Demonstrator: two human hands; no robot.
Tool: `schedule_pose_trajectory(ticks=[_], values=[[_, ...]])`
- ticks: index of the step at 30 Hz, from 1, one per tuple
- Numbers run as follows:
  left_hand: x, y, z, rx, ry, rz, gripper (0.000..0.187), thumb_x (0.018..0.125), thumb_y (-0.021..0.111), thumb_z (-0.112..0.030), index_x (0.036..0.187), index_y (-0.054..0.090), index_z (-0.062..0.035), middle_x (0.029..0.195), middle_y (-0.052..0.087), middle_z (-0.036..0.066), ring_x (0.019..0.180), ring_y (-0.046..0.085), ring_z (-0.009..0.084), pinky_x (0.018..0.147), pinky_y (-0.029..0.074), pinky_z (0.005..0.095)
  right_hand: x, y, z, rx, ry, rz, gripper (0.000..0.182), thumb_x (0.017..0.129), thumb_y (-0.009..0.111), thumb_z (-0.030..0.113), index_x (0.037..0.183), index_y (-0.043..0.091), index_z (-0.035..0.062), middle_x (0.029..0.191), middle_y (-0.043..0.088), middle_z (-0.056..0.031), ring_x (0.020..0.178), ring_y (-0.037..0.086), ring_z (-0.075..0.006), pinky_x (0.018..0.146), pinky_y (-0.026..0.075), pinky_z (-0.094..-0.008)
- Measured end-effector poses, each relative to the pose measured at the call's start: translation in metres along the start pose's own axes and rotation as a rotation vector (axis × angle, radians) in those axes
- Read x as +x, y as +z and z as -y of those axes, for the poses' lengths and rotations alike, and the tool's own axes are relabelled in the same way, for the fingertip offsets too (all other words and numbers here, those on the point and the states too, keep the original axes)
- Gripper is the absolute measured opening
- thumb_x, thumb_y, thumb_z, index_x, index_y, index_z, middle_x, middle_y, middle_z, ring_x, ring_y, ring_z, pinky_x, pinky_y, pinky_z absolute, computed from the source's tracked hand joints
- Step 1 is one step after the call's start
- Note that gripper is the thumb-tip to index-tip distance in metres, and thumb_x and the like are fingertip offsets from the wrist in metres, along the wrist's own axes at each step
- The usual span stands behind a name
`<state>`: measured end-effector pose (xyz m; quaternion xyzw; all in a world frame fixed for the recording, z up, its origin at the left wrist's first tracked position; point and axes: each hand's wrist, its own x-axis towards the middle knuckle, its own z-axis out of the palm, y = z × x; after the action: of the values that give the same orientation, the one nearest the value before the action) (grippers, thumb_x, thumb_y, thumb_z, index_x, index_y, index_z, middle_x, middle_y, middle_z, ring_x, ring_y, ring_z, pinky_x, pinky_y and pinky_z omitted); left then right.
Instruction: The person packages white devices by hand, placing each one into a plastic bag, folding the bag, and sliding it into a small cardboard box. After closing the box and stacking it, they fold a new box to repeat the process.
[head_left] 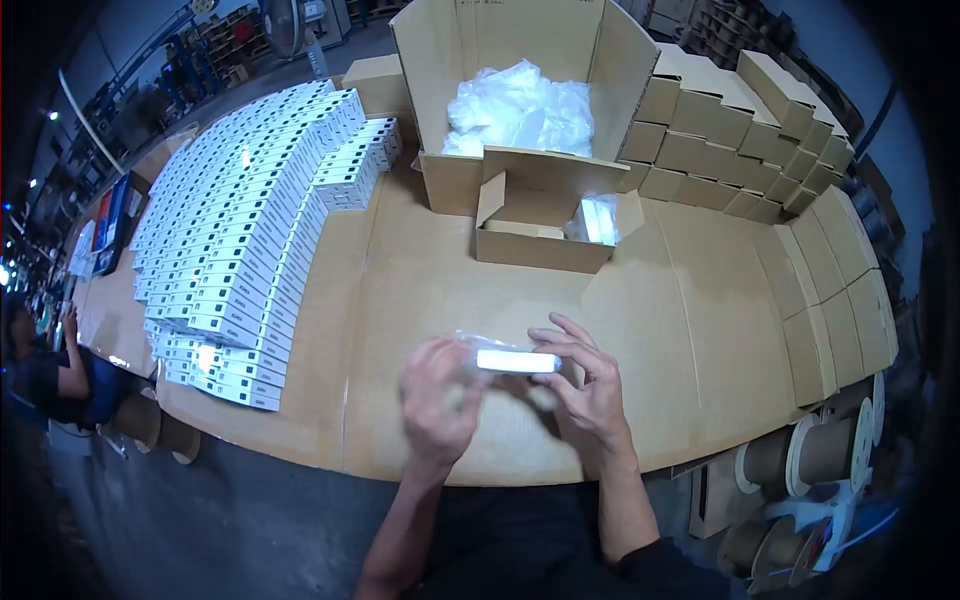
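Note:
A small white box (pixel 517 361) is held above the middle of the cardboard-covered table, in front of me. My right hand (pixel 592 385) pinches its right end between thumb and fingers. Clear plastic film (pixel 478 340) shows at the box's left end. Beside that end is my left hand (pixel 438 400), curled and smeared by motion; whether its fingers grip the film cannot be made out. Farther back stands an open brown carton (pixel 545 250) with a plastic-wrapped white box (pixel 597 219) upright in its right side.
Stacked white boxes (pixel 235 240) cover the table's left. A large open carton (pixel 520 30) of clear plastic bags (pixel 520 108) stands at the back. Brown cartons (pixel 700 150) line the back right and right edge. Spools (pixel 835 450) stand right; a person (pixel 50 370) sits far left.

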<state>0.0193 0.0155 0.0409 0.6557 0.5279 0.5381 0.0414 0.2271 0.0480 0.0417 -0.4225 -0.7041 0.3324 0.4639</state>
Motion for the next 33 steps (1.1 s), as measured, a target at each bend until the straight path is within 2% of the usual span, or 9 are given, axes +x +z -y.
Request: schedule_pose_trajectory(ticks=[3,10,14,15,18,19,22,28,33], values=[[0.005,0.000,0.001,0.006,0.191,0.309,0.043,0.080,0.084,-0.007,0.121,0.069,-0.0056,0.113,0.073,0.011,0.114,0.067,0.0294,0.108,0.045,0.0498,0.003,0.000,0.006,-0.019,-0.075,0.032,0.028,0.076,0.081,0.004,0.104,0.078,0.0046,0.125,0.073,-0.0131,0.138,0.053,-0.0395,0.115,0.041,-0.0507],[0.001,-0.003,0.019,-0.297,-0.010,0.317,0.042,0.077,0.084,-0.004,0.116,0.069,-0.0062,0.110,0.073,0.009,0.110,0.067,0.0292,0.109,0.046,0.0501,-0.006,-0.003,-0.013,0.213,0.007,0.041,0.030,0.076,0.084,0.007,0.105,0.079,0.0064,0.137,0.067,-0.0136,0.144,0.046,-0.0392,0.117,0.038,-0.0513],[0.009,-0.007,0.025,-0.290,-0.053,0.360,0.043,0.076,0.085,-0.004,0.116,0.069,-0.0074,0.111,0.073,0.007,0.113,0.066,0.0273,0.117,0.037,0.0577,0.005,-0.017,0.007,-0.117,-0.077,0.096,0.035,0.076,0.084,0.011,0.110,0.075,0.0073,0.134,0.069,-0.0093,0.140,0.050,-0.0378,0.115,0.041,-0.0487],[0.013,-0.008,0.027,-0.284,-0.048,0.384,0.045,0.076,0.085,-0.006,0.117,0.068,-0.0086,0.110,0.073,0.006,0.113,0.066,0.0263,0.120,0.031,0.0617,0.008,-0.020,0.008,-0.230,-0.192,0.100,0.034,0.076,0.084,0.011,0.108,0.072,0.0082,0.124,0.072,-0.0058,0.124,0.061,-0.0341,0.105,0.050,-0.0449],[0.032,-0.010,0.029,-0.270,0.052,0.451,0.047,0.075,0.086,-0.008,0.119,0.068,-0.0095,0.112,0.073,0.004,0.114,0.065,0.0255,0.121,0.028,0.0626,0.020,-0.030,0.021,-0.439,-0.311,0.312,0.027,0.077,0.081,0.008,0.102,0.072,0.0090,0.111,0.073,-0.0032,0.105,0.067,-0.0280,0.092,0.055,-0.0410],[0.038,-0.009,0.031,-0.259,0.090,0.467,0.049,0.075,0.087,-0.009,0.120,0.067,-0.0096,0.113,0.072,0.004,0.115,0.065,0.0256,0.122,0.027,0.0627,0.027,-0.031,0.028,-0.511,-0.392,0.302,0.020,0.079,0.077,0.005,0.097,0.071,0.0099,0.099,0.070,-0.0031,0.088,0.068,-0.0247,0.077,0.058,-0.0380],[0.055,-0.002,0.038,-0.249,0.142,0.471,0.055,0.075,0.088,-0.013,0.125,0.065,-0.0098,0.117,0.071,0.005,0.117,0.064,0.0265,0.122,0.025,0.0632,0.037,-0.035,0.024,-0.564,-0.407,0.311,0.016,0.080,0.075,0.005,0.095,0.070,0.0094,0.094,0.068,-0.0048,0.082,0.069,-0.0253,0.069,0.058,-0.0378],[0.094,0.033,0.061,-0.122,0.018,0.346,0.068,0.085,0.082,-0.017,0.144,0.050,-0.0056,0.126,0.065,0.013,0.117,0.064,0.0315,0.114,0.041,0.0492,0.073,-0.057,0.018,-0.520,-0.295,-0.038,0.018,0.080,0.076,-0.006,0.093,0.067,0.0032,0.087,0.065,-0.0086,0.074,0.070,-0.0240,0.063,0.060,-0.0341],[0.105,0.075,0.104,0.091,0.127,0.284,0.044,0.088,0.077,-0.014,0.130,0.066,-0.0097,0.106,0.065,0.012,0.099,0.064,0.0310,0.092,0.050,0.0427,0.099,-0.054,-0.013,-0.467,-0.184,-0.452,0.014,0.085,0.075,-0.007,0.091,0.063,-0.0034,0.085,0.062,-0.0113,0.070,0.069,-0.0207,0.059,0.062,-0.0304]])
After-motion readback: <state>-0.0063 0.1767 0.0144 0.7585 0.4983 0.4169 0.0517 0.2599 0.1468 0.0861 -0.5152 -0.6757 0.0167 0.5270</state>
